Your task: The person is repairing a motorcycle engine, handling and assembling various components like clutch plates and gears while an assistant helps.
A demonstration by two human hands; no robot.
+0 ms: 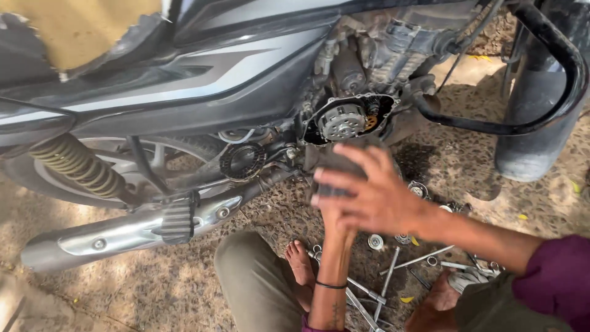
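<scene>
A dark grey motorcycle (184,80) is being kept upright on the gritty ground (153,289), its right side turned toward the camera, so that the engine can be reached from a squat. The chrome exhaust pipe (123,230) is running low along that side, with the coiled rear shock spring (74,163) above it and a black crash guard (553,80) curving round the engine at the right. The engine side cover is off, judging by the exposed opening, and the clutch assembly (344,120) is being shown bare inside it.

A dark grey, blurred part, probably the engine cover (335,163), is being held up just below and in front of that opening, close to the clutch, likely so that it can be lined up or handled near its seat. The right hand (369,193) is being spread across the front of it, fingers wide and pressing on its face. The left hand (332,203) is being raised from below with a black band at the wrist; it is mostly hidden behind the right hand and the part, so its grip cannot be told, though it seems to be supporting the part underneath.

Long wrenches (369,295), a bearing (375,241) and small washers are being left scattered on the ground between the bare feet, within easy reach.
</scene>
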